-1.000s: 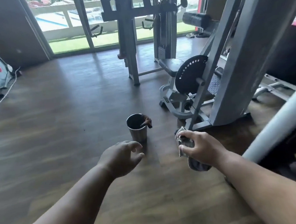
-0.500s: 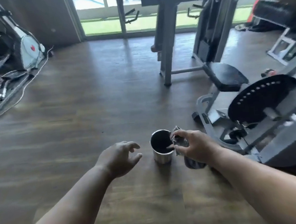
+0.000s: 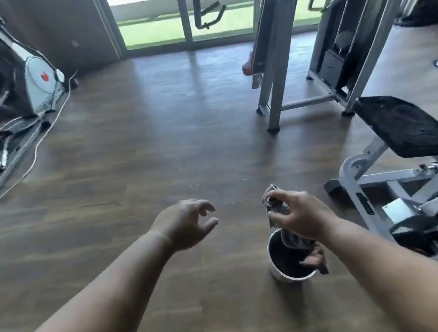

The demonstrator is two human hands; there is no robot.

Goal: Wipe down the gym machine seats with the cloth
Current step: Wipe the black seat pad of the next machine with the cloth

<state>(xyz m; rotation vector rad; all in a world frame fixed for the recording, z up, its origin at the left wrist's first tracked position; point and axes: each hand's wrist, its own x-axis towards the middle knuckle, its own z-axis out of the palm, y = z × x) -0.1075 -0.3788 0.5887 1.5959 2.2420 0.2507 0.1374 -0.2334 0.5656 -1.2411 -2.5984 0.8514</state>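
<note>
- Your right hand point(image 3: 301, 215) sat low and right of centre in the frame, fingers pinched tight on the cloth point(image 3: 278, 208).
- The cloth bunched up above your fingertips and hung down below the palm, its lower end dipping at the mouth of the metal cup point(image 3: 284, 269) on the wooden floor point(image 3: 131, 160).
- A brownish rag point(image 3: 316, 259) was draped over the cup's right rim.
- Your left hand point(image 3: 187, 225) hovered at lower centre, well left of the cup, fingers loosely curled and apart, gripping nothing.
- The black padded seat point(image 3: 401, 127) stood at the right edge, on its grey frame, apart from the cloth.
- An elliptical trainer point(image 3: 33, 82) stood at upper left, a cable trailing across the floor beside it.
- A grey machine frame point(image 3: 280, 61) rose at upper centre-right, before the window.
</note>
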